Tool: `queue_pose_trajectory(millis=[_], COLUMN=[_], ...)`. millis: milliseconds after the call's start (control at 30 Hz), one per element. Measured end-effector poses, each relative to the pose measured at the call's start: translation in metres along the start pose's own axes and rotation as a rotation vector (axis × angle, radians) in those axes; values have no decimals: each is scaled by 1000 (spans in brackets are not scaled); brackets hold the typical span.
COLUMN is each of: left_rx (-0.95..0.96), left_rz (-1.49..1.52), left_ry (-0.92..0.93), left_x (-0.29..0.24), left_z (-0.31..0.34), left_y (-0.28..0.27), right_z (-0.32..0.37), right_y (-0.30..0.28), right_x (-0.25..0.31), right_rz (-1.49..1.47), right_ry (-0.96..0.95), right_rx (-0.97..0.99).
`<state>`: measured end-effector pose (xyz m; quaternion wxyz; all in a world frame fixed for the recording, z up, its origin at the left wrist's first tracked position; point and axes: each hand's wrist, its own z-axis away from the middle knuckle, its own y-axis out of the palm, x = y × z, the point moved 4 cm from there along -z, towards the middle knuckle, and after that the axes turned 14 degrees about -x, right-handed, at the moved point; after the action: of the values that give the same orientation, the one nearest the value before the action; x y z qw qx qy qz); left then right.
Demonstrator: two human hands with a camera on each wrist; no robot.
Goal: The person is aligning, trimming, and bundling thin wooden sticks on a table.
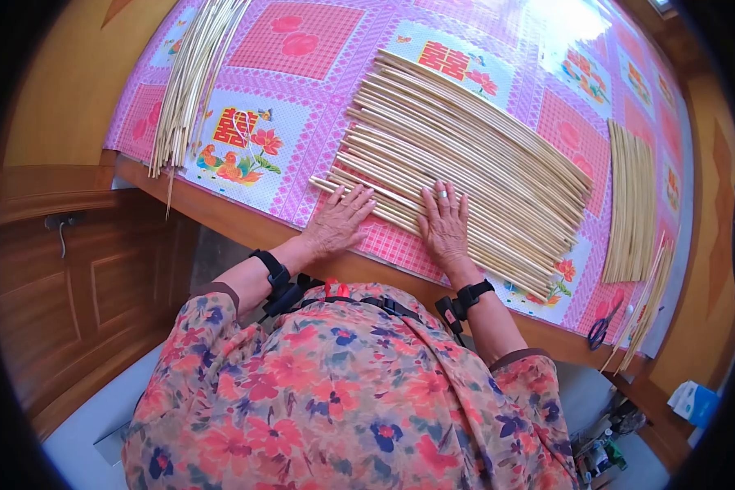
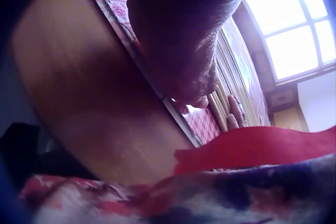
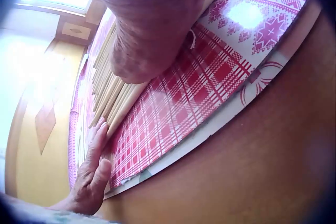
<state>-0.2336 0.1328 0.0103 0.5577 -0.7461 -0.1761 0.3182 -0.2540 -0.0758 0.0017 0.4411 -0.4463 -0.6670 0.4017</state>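
Probably, I'm evening up the row of sticks (image 1: 498, 220) on the tabletop (image 1: 192, 200), left hand (image 1: 337, 221) and right hand (image 1: 446, 233) resting fingers-spread on its near edge (neither pinching), the next nudge seemingly calling for flat, even pressure.

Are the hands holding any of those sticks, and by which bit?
Nothing is gripped: the left hand touches the nearest sticks near their left ends, and the right hand rests farther along.

Four stick groups (image 1: 474, 155), one scissors (image 1: 599, 331), two wrist straps (image 1: 475, 291).
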Motion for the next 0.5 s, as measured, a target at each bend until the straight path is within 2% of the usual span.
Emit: queue_pose_trajectory(millis=[67,233,300,500], left_rx=[60,56,-40,1], left_rz=[10,45,2,17], left_ry=[-53,-43,8,-46], left_x=[-1,0,-4,-3], left_z=[-3,-7,-10,-10], left_y=[-2,-6,-10,-5], right_z=[-1,-2,-2,-3], right_y=[1,0,1,-2], right_x=[-2,0,-1,1], right_rz=[13,24,16,20], right_ry=[-1,1,7,-1], right_rx=[-10,10,13,3])
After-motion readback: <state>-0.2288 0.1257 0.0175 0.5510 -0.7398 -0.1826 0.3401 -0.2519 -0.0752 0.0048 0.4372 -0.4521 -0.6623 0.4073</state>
